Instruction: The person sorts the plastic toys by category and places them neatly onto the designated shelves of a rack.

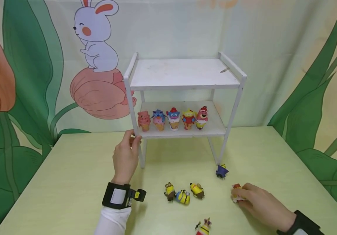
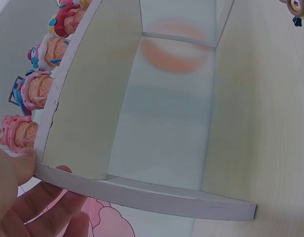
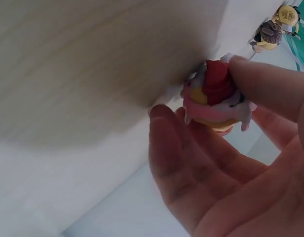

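My left hand (image 1: 126,160) grips the left front leg of a small white two-tier shelf (image 1: 183,73), beside its lower board. In the left wrist view the thumb lies at the board's corner and the fingers curl behind the leg (image 2: 142,197). Low over the table at the right, my right hand (image 1: 259,202) pinches a small toy figure (image 3: 218,96) in red, pink, white and yellow. Fingers partly hide it. A row of ice-cream-cone figures, among them a pink one (image 1: 144,121) and a yellow-and-red one (image 1: 188,119), stands upright along the lower board.
Several minion figures lie on the pale table (image 1: 77,182): a blue one (image 1: 183,197), a brown-and-yellow one (image 1: 197,190), and one in red with a crown (image 1: 204,227). A dark-blue caped figure (image 1: 222,171) is by the shelf's right front foot. A printed curtain (image 1: 174,29) hangs behind.
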The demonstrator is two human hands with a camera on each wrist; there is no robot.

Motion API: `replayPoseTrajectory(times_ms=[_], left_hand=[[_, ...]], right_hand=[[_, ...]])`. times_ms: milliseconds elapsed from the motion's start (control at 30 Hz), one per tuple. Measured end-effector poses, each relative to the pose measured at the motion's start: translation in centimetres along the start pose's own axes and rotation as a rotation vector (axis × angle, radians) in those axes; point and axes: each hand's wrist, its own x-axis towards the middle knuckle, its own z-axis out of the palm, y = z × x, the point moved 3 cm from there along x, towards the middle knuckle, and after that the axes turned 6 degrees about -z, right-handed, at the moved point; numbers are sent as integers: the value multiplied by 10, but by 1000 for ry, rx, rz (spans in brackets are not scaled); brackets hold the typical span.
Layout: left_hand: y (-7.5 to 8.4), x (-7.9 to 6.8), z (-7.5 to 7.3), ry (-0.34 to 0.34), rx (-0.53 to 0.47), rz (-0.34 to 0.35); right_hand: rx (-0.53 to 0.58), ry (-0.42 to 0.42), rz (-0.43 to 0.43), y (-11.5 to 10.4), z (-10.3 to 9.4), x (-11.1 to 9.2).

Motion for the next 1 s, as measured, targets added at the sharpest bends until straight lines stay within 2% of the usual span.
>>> replayPoseTrajectory(times_ms=[100,367,567,833,900,1000], left_hand=[[0,-1,1,0,-3,2],[-1,0,1,0,-12,7],[0,0,1,-7,-8,-6],[0,1,0,-5,-13,-5],[0,1,0,-7,-13,-9],[0,0,1,-11,-13,-15]], right_hand=[[34,18,21,1,-2,1],[79,146,73,-1,-11,2],[89,232,54,-4,-16,4],[348,215,13,-7,-19,10],[369,230,14,-8,-18,11],[373,303,-4,-11,-19,14]])
